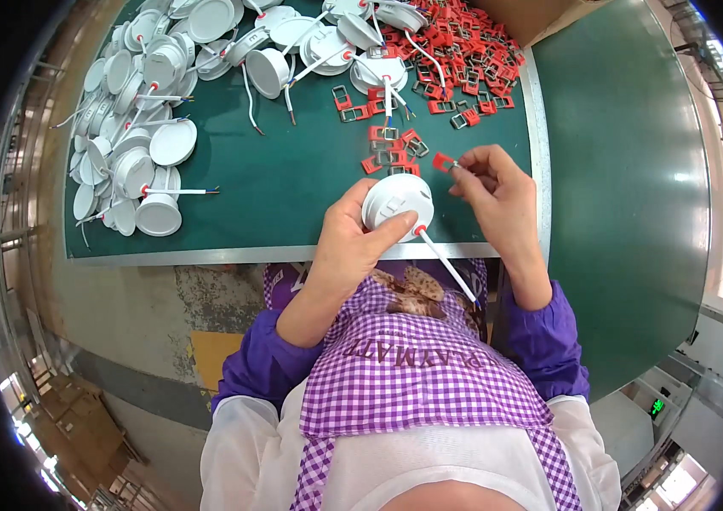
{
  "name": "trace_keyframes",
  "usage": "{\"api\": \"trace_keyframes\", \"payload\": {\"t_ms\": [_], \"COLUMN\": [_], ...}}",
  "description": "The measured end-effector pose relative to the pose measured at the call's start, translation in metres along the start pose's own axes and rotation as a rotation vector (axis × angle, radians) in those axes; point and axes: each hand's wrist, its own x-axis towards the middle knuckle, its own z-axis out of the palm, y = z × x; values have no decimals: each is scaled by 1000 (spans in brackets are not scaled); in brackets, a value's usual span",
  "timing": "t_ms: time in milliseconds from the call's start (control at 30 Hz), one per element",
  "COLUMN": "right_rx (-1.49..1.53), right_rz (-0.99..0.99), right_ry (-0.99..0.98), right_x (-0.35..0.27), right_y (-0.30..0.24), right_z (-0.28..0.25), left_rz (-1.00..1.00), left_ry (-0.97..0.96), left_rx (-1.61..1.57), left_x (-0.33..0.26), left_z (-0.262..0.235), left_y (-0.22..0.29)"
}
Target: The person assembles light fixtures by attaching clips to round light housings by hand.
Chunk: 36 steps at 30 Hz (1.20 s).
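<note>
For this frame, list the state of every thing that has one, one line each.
Left hand: closed around the white round lamp housing.
White round lamp housing: held above the table edge, its white cable hanging toward the person.
Right hand: pinching a red clip.
Red clip: lifted, held at the fingertips.
Loose red clips: piled on the green table.
Other white housings: heaped at left.
</note>
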Motion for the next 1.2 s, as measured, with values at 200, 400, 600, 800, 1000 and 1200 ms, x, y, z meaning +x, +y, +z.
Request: {"api": "trace_keyframes", "payload": {"t_ms": [200,400,600,800,1000,1200], "right_rx": [-95,-28,63,-17,-137,-260], "right_rz": [-113,61,32,-63,-200,-304], "right_ry": [-104,-170,-47,-64,39,28], "right_x": [-25,-26,-28,-35,-36,-46], "right_y": [-21,4,-16,-10,-10,-11], "right_z": [0,-1,-1,2,3,7], "left_rz": [93,127,91,121,152,201], "left_ry": [43,55,65,67,90,109], "left_rx": [96,155,158,194,253,342], "left_x": [8,9,6,7,7,5], "left_z": [5,6,9,12,13,18], "left_y": [-9,-12,-12,-12,-14,-10]}}
